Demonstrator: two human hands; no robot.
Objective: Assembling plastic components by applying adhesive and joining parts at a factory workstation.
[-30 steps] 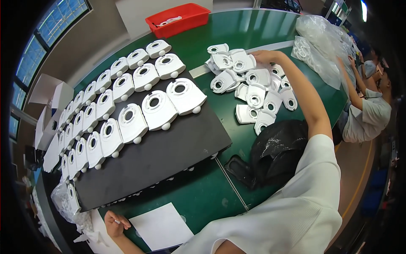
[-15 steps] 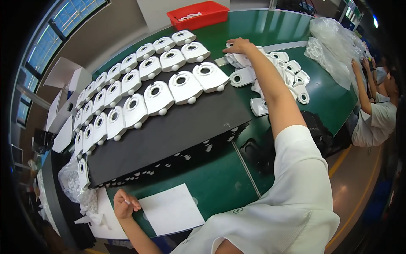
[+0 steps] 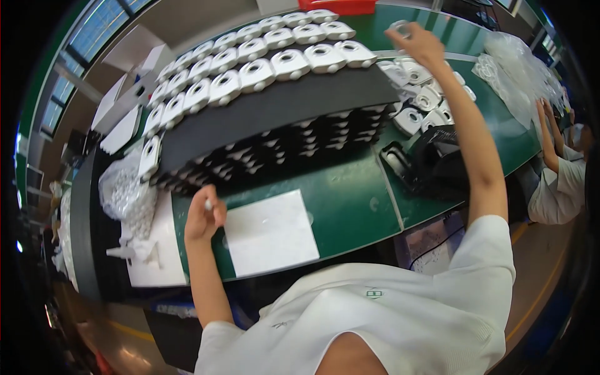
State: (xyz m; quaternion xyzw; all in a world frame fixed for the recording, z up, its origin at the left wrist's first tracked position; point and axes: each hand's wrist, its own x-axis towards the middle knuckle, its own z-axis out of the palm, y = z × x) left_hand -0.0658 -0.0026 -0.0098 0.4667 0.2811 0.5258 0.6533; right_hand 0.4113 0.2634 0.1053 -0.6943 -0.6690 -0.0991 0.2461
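My right hand (image 3: 422, 47), raised over the far right of the table, grips a white plastic part with a round hole (image 3: 400, 29); motion blurs it. Below that hand lies a pile of similar white plastic parts (image 3: 427, 99). Near the front left, my left hand (image 3: 204, 215) is closed on a small white ball (image 3: 208, 204), mostly covered by the fingers. Beside it a white sheet (image 3: 272, 234) lies on the green table (image 3: 350, 187). Rows of white plastic housings (image 3: 256, 74), each with a hole and a small ball at its edge, rest on a stack of black boards (image 3: 281, 106).
A clear bag of white balls (image 3: 128, 194) sits at the left, with a white nozzle bottle (image 3: 122, 252) close by. Right of the stack is a black object like a tape dispenser (image 3: 431, 162). A red bin (image 3: 350, 6), plastic bags (image 3: 519, 69) and a co-worker (image 3: 559, 187) are farther off.
My right hand has lifted off the pile, bringing a white plastic part with it. My left hand stays near the sheet, still closed. The whole view has shifted.
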